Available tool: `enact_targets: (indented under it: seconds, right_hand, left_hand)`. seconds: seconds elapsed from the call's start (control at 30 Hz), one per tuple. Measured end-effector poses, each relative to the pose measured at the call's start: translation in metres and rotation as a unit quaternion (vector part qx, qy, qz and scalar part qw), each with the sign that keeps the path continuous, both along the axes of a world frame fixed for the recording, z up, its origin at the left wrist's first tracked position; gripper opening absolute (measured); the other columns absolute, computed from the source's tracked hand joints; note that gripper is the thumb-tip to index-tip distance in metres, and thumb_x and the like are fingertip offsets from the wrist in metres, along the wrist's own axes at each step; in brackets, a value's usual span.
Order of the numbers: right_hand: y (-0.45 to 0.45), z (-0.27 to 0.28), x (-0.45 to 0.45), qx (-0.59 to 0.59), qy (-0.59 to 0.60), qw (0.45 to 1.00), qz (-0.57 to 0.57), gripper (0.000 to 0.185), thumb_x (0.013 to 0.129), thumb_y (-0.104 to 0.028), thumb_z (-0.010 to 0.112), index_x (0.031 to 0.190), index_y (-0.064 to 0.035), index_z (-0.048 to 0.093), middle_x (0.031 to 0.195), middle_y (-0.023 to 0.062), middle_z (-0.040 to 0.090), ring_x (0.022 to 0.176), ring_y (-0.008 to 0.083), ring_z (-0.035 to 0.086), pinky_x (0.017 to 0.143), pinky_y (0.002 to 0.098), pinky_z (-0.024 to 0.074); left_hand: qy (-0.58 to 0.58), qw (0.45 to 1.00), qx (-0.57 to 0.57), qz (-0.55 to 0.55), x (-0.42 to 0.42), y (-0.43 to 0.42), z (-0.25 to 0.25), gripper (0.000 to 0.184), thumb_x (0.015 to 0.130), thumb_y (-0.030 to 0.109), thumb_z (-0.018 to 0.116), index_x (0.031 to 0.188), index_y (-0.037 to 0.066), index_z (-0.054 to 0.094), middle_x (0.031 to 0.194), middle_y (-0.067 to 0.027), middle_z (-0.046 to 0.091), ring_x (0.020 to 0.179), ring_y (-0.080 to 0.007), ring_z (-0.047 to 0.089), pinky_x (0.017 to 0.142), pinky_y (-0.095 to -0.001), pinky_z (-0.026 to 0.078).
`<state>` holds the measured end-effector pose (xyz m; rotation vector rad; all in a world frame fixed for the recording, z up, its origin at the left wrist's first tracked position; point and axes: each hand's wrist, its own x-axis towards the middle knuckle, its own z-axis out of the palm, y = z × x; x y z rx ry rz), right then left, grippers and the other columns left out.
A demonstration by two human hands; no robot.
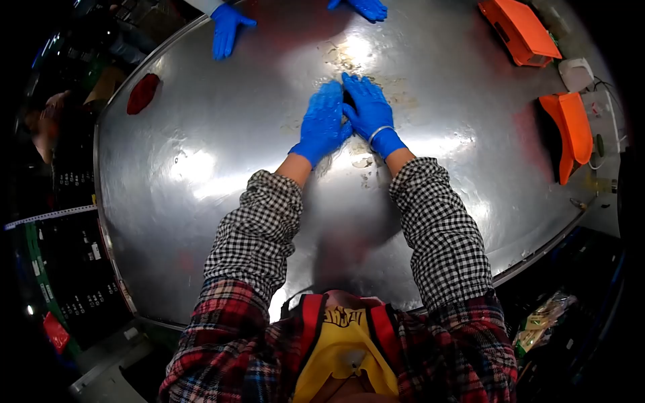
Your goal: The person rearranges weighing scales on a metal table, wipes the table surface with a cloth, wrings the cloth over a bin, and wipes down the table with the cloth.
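Both my hands wear blue gloves and lie on a shiny metal table [255,141], over a wet, brownish smear [363,161]. My left hand [322,124] points away from me, palm down, with its fingers stretched out. Beside it, my right hand [369,111] also lies flat with extended fingers; a pale band circles its wrist. The thumbs come close together, and a small dark patch shows in the gap between the hands. I cannot tell whether anything is under the palms. More smear [339,57] spreads just beyond my fingertips.
Across the table are another person's blue-gloved hands [228,30]. A dark red item [142,94] lies near the left edge. Two orange bins [524,33] and a white device [576,74] with cables stand on the right. Dark crates [74,262] flank the table's lower left.
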<state>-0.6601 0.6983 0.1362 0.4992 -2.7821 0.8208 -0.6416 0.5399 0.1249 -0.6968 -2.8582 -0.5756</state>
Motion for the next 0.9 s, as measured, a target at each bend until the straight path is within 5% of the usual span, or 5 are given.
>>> enact_targets:
  seconds: [0.13,0.3,0.53,0.67,0.9]
  right_hand:
    - [0.004,-0.03,-0.025,0.011,-0.001,0.999,0.036,0.066,0.088,-0.017,0.06,0.149,-0.0277,0.037,0.139,0.0192,0.052,0.131,0.034,0.049,0.112,0.0429,0.0332]
    - [0.046,0.007,-0.008,-0.261,-0.161,0.934,0.185,0.073,0.089,-0.031,0.067,0.152,-0.0206,0.031,0.145,0.0205,0.046,0.132,0.0334,0.047,0.111,0.042,0.0347]
    - [0.265,0.049,0.246,0.143,-0.099,0.985,-0.022,0.127,0.056,-0.063,0.082,0.156,-0.0167,0.018,0.157,0.0214,0.024,0.143,0.0445,0.024,0.114,0.0555,0.0215]
    - [0.309,0.065,0.385,0.252,-0.265,0.918,-0.151,0.149,0.041,-0.071,0.083,0.157,-0.0226,0.005,0.16,0.0237,0.008,0.145,0.0502,0.01,0.111,0.0665,0.0152]
    - [0.176,0.025,0.343,0.274,-0.166,0.941,-0.108,0.131,0.054,-0.082,0.067,0.157,-0.0234,0.012,0.162,0.0186,0.008,0.147,0.0464,0.005,0.109,0.0712,0.0025]
  left_hand:
    - [-0.049,0.998,0.038,0.0,-0.011,0.016,0.007,0.085,0.085,0.03,0.067,0.152,0.003,0.024,0.154,-0.0242,0.028,0.144,-0.0394,0.025,0.118,-0.0441,0.021]
    - [-0.058,0.984,0.136,-0.094,0.032,-0.023,0.075,0.086,0.083,0.037,0.075,0.149,0.004,0.033,0.151,-0.0198,0.038,0.14,-0.0356,0.034,0.116,-0.0434,0.024]
    - [-0.052,0.981,-0.079,0.167,0.297,-0.274,0.044,0.117,0.067,0.06,0.078,0.151,-0.001,0.023,0.156,-0.0234,0.024,0.145,-0.0399,0.019,0.117,-0.0501,0.018]
    - [-0.28,0.807,-0.215,0.473,0.469,-0.372,0.031,0.126,0.066,0.068,0.075,0.152,-0.003,0.016,0.158,-0.0255,0.017,0.144,-0.045,0.016,0.117,-0.0527,0.019]
    - [-0.126,0.959,-0.149,0.206,0.385,-0.26,0.016,0.14,0.061,0.078,0.069,0.152,-0.007,0.005,0.158,-0.0292,0.006,0.146,-0.0462,0.004,0.118,-0.0545,0.005]
